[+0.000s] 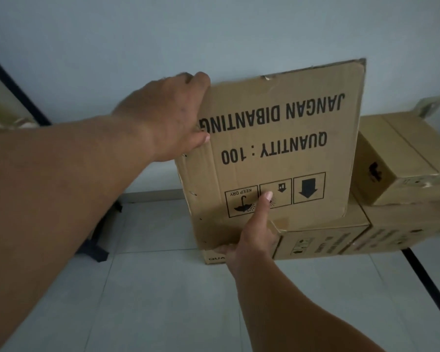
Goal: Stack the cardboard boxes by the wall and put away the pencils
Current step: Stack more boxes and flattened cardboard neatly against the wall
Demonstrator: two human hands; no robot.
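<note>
Our left hand (168, 115) grips the cardboard box (277, 153) just to its right; our right hand (252, 232) pinches the box's bottom edge above it.

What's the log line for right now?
left hand: grips printed box top edge | right hand: holds bottom edge | print: upside-down | beneath: lower box

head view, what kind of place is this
Probably a storeroom or a storage corner indoors. Plain cardboard boxes are stacked against a bare wall on a tiled floor, and a printed box with quantity and keep-dry marks is held above the pile.
</note>
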